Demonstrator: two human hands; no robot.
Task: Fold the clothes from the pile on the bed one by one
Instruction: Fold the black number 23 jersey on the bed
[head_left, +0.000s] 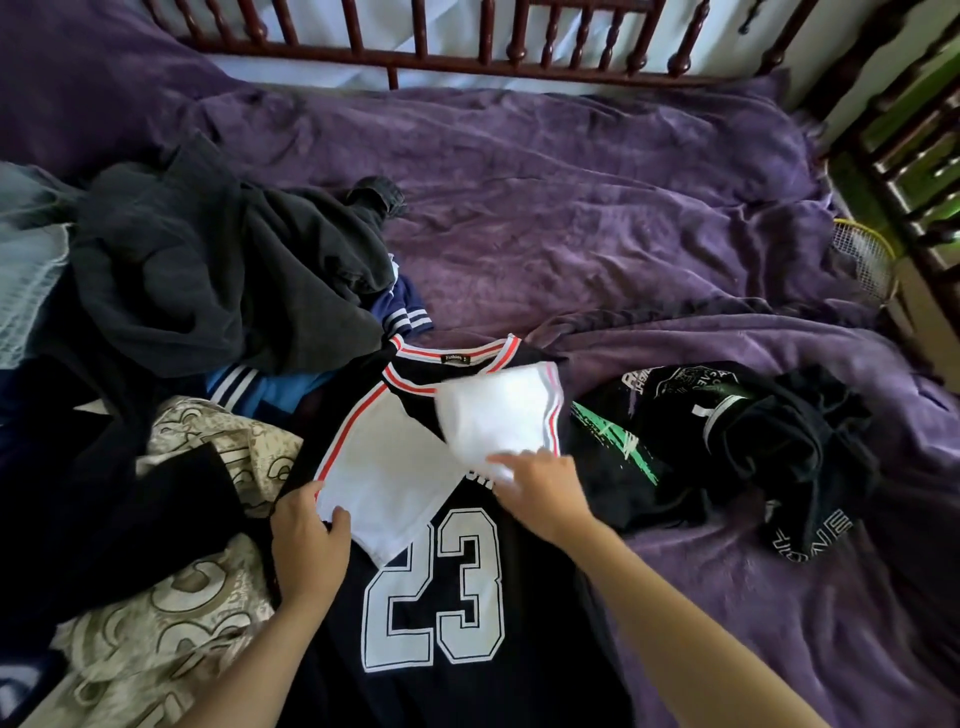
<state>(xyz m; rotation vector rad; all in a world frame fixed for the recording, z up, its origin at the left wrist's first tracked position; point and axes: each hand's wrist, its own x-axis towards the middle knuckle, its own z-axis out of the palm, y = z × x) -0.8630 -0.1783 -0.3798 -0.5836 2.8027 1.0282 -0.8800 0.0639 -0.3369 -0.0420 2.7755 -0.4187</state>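
Our left hand (311, 540) pinches flat sleeve (384, 467) edge. Our right hand (543, 491) grips raised sleeve (498, 415), motion-blurred. Between hands lies jersey (457, 649), long axis running away from us, collar farthest. Hem cut off behind wrists.

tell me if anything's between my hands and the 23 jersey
Nothing visible. The left hand pinches one white sleeve of the jersey, and the right hand, blurred, meets the other.
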